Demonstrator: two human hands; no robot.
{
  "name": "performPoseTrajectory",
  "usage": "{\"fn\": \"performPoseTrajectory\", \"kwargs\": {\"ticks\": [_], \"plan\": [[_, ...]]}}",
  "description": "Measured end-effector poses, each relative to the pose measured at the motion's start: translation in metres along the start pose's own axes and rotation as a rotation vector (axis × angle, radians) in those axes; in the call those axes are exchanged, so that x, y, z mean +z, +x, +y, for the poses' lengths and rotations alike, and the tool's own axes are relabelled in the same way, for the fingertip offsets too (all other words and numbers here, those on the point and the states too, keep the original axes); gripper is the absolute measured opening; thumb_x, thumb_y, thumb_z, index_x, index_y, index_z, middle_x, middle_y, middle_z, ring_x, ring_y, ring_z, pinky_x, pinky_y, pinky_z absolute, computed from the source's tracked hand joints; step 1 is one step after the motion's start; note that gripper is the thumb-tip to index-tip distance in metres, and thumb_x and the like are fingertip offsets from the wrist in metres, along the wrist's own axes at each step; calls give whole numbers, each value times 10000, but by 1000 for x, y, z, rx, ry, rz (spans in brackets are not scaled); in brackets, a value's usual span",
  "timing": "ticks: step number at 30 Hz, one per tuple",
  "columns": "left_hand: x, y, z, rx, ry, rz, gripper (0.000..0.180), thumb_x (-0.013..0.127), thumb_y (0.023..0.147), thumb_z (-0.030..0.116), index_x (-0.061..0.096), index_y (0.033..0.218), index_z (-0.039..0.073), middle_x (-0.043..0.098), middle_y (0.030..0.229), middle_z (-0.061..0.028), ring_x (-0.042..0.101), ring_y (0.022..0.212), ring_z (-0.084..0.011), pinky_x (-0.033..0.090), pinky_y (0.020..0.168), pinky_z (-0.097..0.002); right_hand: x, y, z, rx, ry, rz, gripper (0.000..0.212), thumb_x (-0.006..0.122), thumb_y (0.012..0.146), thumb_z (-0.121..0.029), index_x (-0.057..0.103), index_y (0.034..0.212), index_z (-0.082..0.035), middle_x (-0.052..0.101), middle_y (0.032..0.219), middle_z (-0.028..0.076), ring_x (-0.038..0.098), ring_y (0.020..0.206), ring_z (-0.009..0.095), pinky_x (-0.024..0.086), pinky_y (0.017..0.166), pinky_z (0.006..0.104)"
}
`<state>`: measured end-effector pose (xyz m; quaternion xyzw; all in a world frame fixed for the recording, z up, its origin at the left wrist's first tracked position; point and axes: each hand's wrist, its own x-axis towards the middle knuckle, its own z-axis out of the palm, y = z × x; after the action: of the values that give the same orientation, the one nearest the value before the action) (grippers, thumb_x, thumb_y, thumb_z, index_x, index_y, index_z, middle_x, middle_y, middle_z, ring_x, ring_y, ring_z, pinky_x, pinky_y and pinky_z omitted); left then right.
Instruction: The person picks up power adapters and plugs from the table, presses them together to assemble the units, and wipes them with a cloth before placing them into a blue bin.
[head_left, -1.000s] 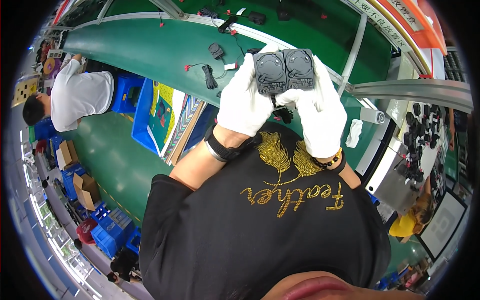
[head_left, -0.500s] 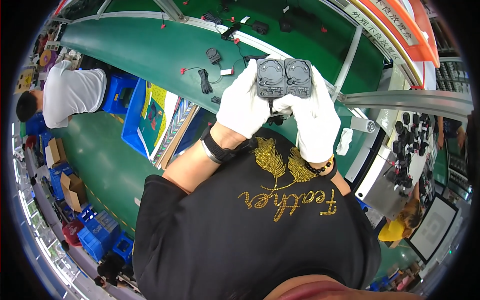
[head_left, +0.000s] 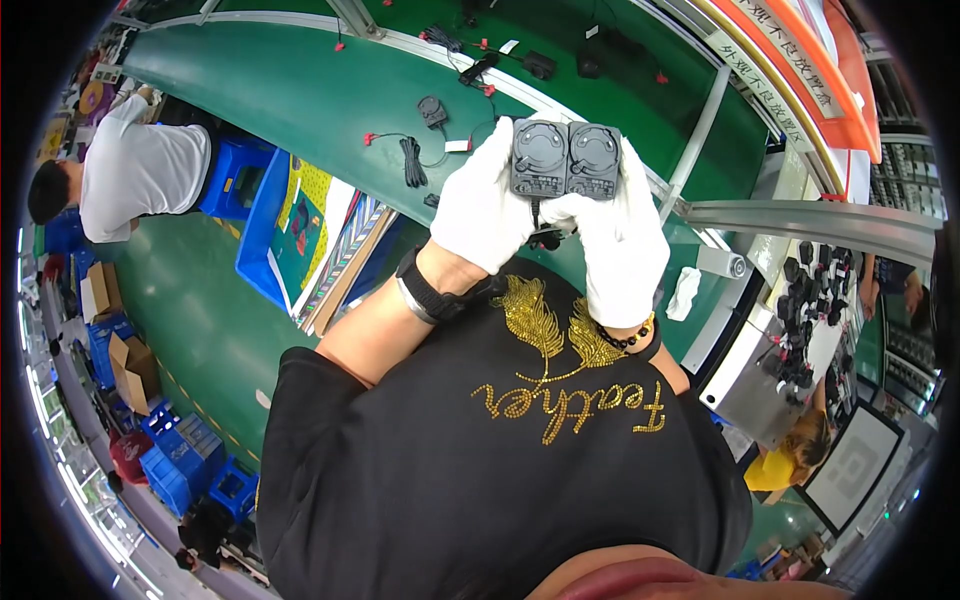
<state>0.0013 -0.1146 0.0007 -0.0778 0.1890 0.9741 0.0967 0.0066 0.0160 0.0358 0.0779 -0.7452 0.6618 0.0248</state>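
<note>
Two black power adapters are held side by side in front of my chest, their marked faces toward me. My left hand (head_left: 485,207), in a white glove, grips the left adapter (head_left: 538,150) along its outer edge. In a matching glove, my right hand (head_left: 622,245) is closed round the right adapter (head_left: 595,152), its thumb below the pair. A dark cable stub hangs under the left adapter. The fingers behind both adapters are hidden.
On the green conveyor belt (head_left: 290,90) lie another adapter (head_left: 432,111) and a coiled black cable (head_left: 412,162). A blue bin (head_left: 262,245) with boards stands left. A metal rail (head_left: 820,215) and a white cloth (head_left: 683,293) are at right. A person in white (head_left: 150,180) sits far left.
Both adapters stay together in my hands, almost unmoved. The surroundings shift slightly in the view. An arm of the person at far left now reaches out toward the bench.
</note>
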Motion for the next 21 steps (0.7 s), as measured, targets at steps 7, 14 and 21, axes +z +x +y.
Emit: {"fn": "performPoseTrajectory", "kwargs": {"ticks": [7, 14, 21], "plan": [[-1, 1, 3, 8, 25, 41, 423, 307, 1005, 310, 424, 1247, -17, 523, 1215, -122, 518, 1108, -222, 440, 945, -361, 0, -1, 6, -22, -5, -9, 528, 508, 828, -22, 352, 1313, 115, 660, 879, 76, 607, 747, 85, 493, 720, 212], [-6, 2, 3, 95, 598, 84, 439, 319, 1000, 324, 427, 1248, -21, 529, 1208, -132, 525, 1101, -226, 458, 909, -356, 3, -1, 16, 25, 92, -15, 557, 511, 838, -47, 315, 1334, 113, 662, 877, 74, 612, 738, 87, 493, 710, 205], [-4, 3, 7, -52, 15, 72, 492, 348, 984, 369, 421, 1278, -19, 503, 1247, -144, 518, 1118, -264, 476, 893, -412, 3, 0, 22, 123, 151, -56, 561, 617, 837, -129, 392, 1308, 76, 620, 1036, 87, 598, 826, 103, 490, 730, 214]]}}
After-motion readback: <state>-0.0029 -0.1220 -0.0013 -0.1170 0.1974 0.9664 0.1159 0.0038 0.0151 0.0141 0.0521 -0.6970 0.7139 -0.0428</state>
